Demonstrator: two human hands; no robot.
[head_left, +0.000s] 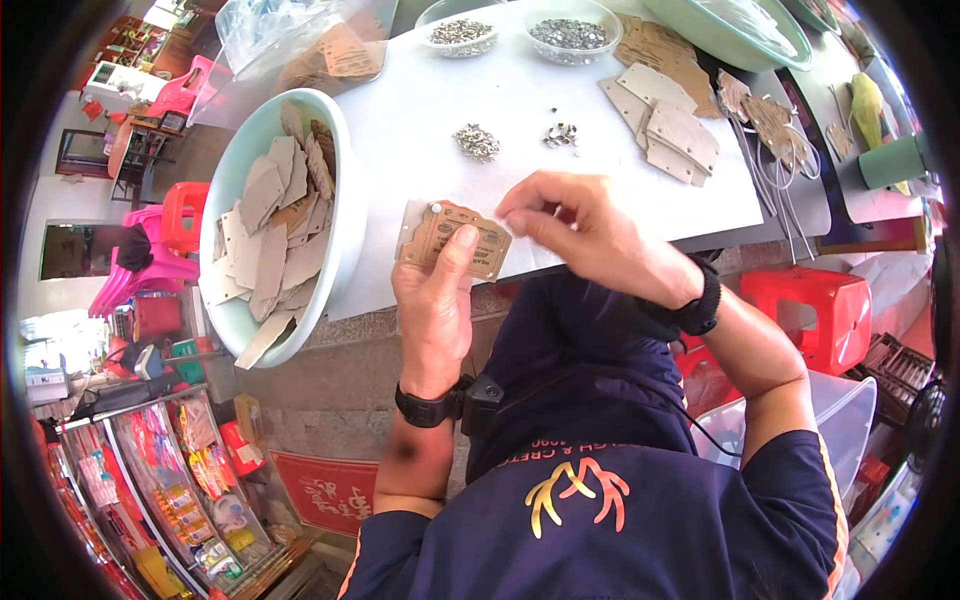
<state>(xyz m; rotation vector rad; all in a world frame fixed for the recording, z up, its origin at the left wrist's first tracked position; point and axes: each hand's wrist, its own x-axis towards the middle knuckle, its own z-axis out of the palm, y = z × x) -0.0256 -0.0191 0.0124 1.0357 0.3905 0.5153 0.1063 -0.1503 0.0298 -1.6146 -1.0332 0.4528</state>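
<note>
Your left hand (436, 305) squeezes a brown card (487, 247) at the desk's (400, 130) near edge. Your right hand's (600, 222) fingertips meet beside it; whether around something, I can't tell.

"What's hidden on the card (468, 247)?"
"The thumb of the left hand (437, 310) covers part of it."
"Does the right hand (592, 225) hold anything?"
"Too small to tell."
"The metal bits (477, 143)?"
"Too tiny to make out."
"The green basin at upper right (760, 55)?"
"Cut off by the top edge."
</note>
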